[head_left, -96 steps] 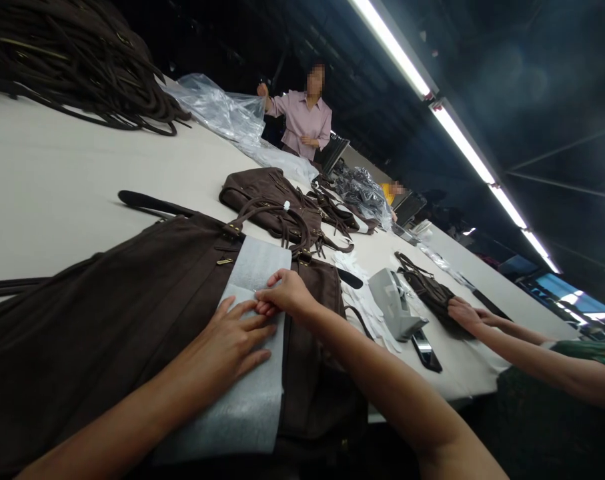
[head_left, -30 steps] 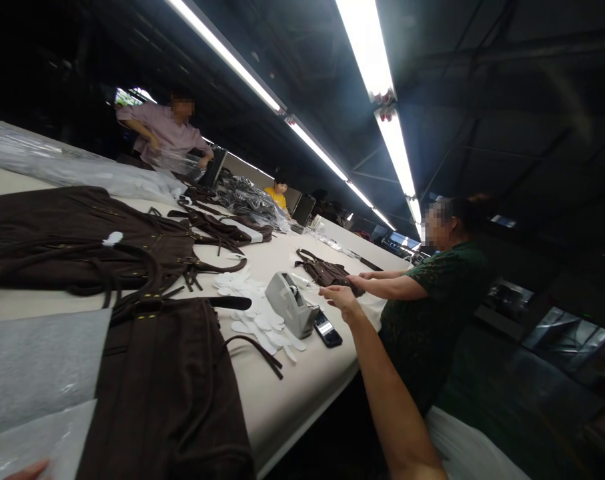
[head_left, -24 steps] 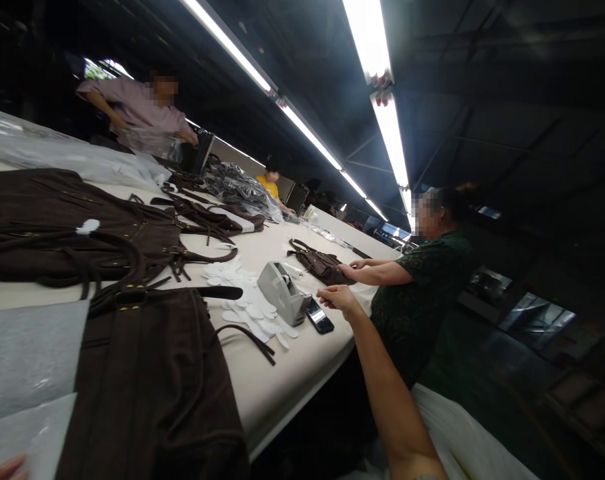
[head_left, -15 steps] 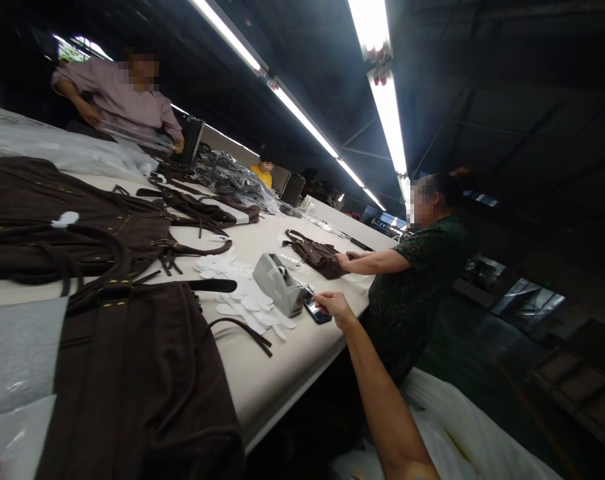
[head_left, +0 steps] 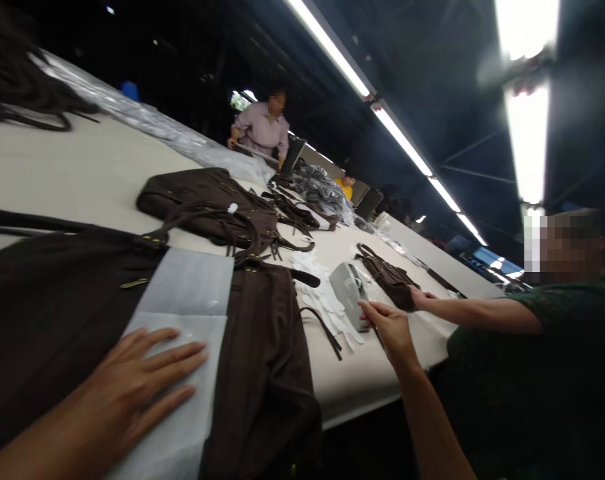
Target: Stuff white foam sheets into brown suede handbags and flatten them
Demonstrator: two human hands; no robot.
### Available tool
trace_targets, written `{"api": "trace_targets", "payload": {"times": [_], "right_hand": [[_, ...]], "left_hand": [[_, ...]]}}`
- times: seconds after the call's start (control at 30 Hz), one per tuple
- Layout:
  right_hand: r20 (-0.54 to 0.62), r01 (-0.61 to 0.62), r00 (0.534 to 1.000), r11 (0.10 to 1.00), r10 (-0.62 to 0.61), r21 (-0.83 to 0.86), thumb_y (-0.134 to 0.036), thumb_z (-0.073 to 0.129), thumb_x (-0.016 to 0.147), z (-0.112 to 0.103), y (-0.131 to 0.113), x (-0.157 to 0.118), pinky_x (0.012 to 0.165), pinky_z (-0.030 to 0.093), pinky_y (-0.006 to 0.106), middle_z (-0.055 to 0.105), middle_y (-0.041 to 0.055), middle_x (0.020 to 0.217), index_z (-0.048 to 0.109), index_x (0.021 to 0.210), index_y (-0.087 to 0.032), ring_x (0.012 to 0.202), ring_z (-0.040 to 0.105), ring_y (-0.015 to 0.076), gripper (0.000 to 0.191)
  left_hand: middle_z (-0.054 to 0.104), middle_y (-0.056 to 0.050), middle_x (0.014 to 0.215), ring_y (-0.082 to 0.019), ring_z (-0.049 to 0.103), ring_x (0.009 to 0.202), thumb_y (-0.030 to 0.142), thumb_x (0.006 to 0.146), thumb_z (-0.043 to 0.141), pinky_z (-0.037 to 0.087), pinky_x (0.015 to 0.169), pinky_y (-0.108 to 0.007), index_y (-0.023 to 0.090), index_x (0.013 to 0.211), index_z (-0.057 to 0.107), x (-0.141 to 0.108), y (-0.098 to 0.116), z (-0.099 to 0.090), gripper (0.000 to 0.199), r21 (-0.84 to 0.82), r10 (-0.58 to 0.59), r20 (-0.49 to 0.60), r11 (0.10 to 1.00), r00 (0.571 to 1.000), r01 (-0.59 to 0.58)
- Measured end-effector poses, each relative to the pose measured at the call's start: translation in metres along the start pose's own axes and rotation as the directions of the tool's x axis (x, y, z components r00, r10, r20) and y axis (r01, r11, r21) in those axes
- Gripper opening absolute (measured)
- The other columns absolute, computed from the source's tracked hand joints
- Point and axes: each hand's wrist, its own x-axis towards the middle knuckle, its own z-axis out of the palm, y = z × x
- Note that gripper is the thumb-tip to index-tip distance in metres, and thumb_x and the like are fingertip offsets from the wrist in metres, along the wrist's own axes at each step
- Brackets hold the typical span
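My left hand (head_left: 147, 380) lies flat with fingers spread on a whitish translucent sheet (head_left: 187, 287). The sheet lies across a large dark brown bag (head_left: 267, 347) at the table's near edge. My right hand (head_left: 389, 327) is pinched at the near side of a grey tape dispenser (head_left: 347, 293); what its fingers hold, if anything, is too small to make out. White paper-like pieces (head_left: 327, 303) are spread beside the dispenser, to its left.
More brown bags (head_left: 217, 200) lie farther along the pale table (head_left: 107, 157). A person in dark green (head_left: 522, 373) stands at the right with hands on a small brown bag (head_left: 389, 277). Plastic wrapping (head_left: 182, 143) runs along the far edge; a person in pink (head_left: 262, 130) stands behind.
The view has swung left, so things appear farther right. My left hand, barely in view before, now rests on the sheet. My right hand is still pinched near the dispenser.
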Motion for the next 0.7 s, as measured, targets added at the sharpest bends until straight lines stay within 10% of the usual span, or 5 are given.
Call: {"api": "trace_targets", "payload": {"times": [0.07, 0.23, 0.5, 0.7], "right_hand": [[0.240, 0.030, 0.968, 0.982, -0.075, 0.184, -0.051, 0.077, 0.071, 0.023, -0.041, -0.014, 0.058, 0.048, 0.027, 0.068, 0.0059, 0.065, 0.081, 0.085, -0.016, 0.058, 0.057, 0.0150, 0.038], [0.636, 0.071, 0.716, 0.937, -0.286, 0.341, -0.044, 0.077, 0.073, 0.104, -0.125, -0.040, 0.059, 0.047, 0.024, 0.070, 0.0047, 0.064, 0.081, 0.085, -0.015, 0.059, 0.060, 0.0133, 0.031], [0.842, 0.283, 0.239, 0.864, -0.484, 0.417, -0.036, 0.073, 0.080, 0.208, -0.174, -0.028, 0.056, 0.043, 0.019, 0.072, 0.0033, 0.073, 0.079, 0.095, -0.014, 0.061, 0.059, 0.0109, 0.028], [0.887, 0.514, 0.019, 0.765, -0.461, 0.387, -0.030, 0.070, 0.086, 0.231, -0.194, -0.026, 0.066, 0.047, 0.020, 0.075, 0.0049, 0.085, 0.079, 0.095, -0.014, 0.071, 0.066, 0.0137, 0.020]], "left_hand": [[0.064, 0.006, 0.129, -0.032, 0.055, 0.123, 0.057, 0.090, 0.053, 0.042, 0.105, -0.056, 0.044, 0.131, 0.057, 0.005, 0.009, -0.011, 0.043, 0.026, -0.026, 0.110, 0.999, 0.994, 0.024], [0.063, 0.000, 0.131, -0.035, 0.050, 0.130, 0.053, 0.093, 0.049, 0.034, 0.111, -0.064, 0.036, 0.130, 0.060, 0.018, 0.029, -0.026, 0.042, -0.007, -0.097, 0.219, 0.995, 0.971, 0.101], [0.065, 0.000, 0.129, -0.034, 0.050, 0.130, 0.038, 0.090, 0.061, 0.029, 0.113, -0.066, 0.036, 0.122, 0.066, 0.014, 0.035, -0.022, 0.032, -0.078, -0.109, 0.129, 0.990, 0.986, 0.120], [0.066, -0.001, 0.128, -0.035, 0.045, 0.132, 0.030, 0.088, 0.064, 0.025, 0.114, -0.067, 0.031, 0.118, 0.068, 0.018, 0.046, -0.028, 0.030, -0.147, -0.187, 0.158, 0.966, 0.969, 0.211]]}}
